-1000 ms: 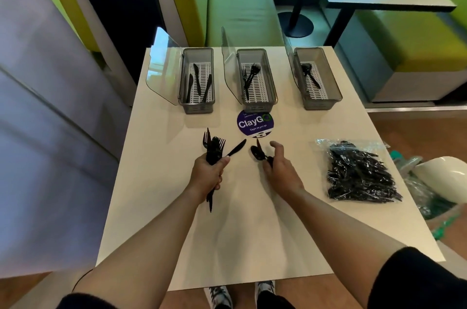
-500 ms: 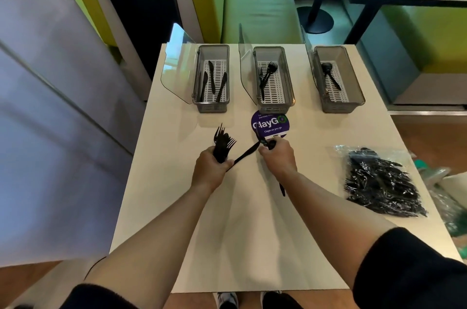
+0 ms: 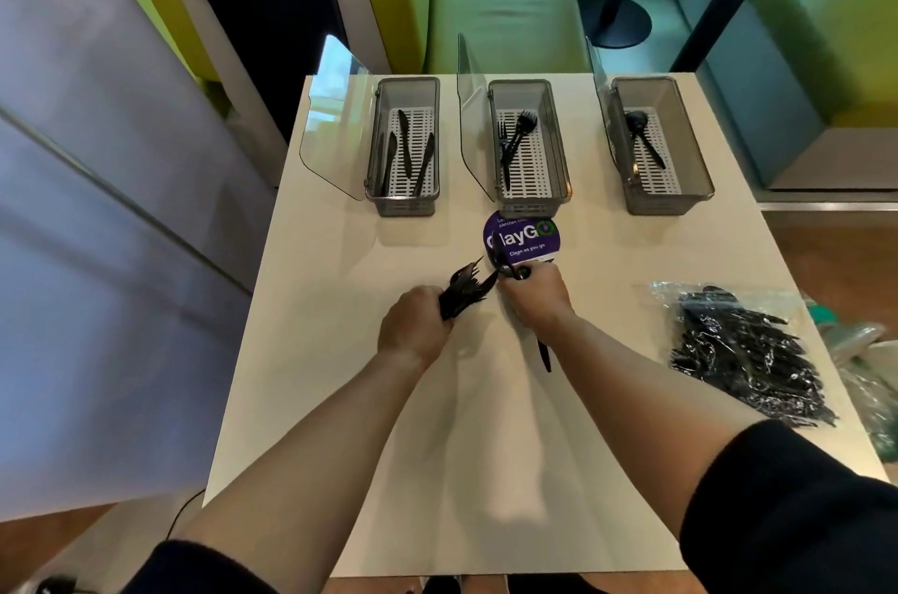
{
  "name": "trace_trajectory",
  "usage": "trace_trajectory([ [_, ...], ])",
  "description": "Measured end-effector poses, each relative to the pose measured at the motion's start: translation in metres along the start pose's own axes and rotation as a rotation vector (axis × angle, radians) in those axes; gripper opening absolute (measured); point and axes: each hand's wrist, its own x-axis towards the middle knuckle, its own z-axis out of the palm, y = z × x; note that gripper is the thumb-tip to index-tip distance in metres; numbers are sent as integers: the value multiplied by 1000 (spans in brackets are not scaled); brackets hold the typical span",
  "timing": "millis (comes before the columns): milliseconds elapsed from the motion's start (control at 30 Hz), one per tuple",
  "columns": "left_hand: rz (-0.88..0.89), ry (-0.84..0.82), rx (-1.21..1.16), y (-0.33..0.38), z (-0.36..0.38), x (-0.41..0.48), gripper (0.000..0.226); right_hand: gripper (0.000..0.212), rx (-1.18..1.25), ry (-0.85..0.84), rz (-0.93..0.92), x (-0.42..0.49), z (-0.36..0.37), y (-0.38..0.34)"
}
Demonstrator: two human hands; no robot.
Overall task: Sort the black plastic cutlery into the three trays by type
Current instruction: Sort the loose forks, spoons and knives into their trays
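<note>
Closer now, my hands meet: left hand [image 3: 413, 326] curls fingers round the forks [image 3: 464, 289], right hand [image 3: 537, 299] grips spoons [image 3: 543, 353]. Light, slippery, bendy; hold by handles.

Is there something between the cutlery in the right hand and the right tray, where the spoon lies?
No object lies on the table between the right hand and the right tray. Only that tray's open clear lid stands along its left rim, so entering from above or the front looks safest.

cutlery [image 3: 461, 294]: black | trays [image 3: 407, 204]: grey, white slotted liners | sticker [image 3: 527, 238]: purple | table [image 3: 340, 326]: cream
</note>
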Motion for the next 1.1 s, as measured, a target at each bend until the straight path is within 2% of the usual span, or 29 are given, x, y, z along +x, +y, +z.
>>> trace_trajectory([
  [133, -45, -36, 22, 5, -1, 5, 10, 21, 74, -5, 50, 1, 2, -1],
  [467, -49, -87, 75, 0, 0, 7, 17, 20, 210, 6, 148, -5, -1, 6],
  [733, -13, -100, 107, -3, 1, -2, 14, 11, 121, -93, 119, -16, -4, 13],
  [967, 20, -160, 135, -4, -2, -14, 2, 12, -23, -140, 93, -25, -8, 20],
  [1100, 16, -182, 62, -6, -6, -23, 6, 9, 36, -181, 123, -33, -15, 23],
])
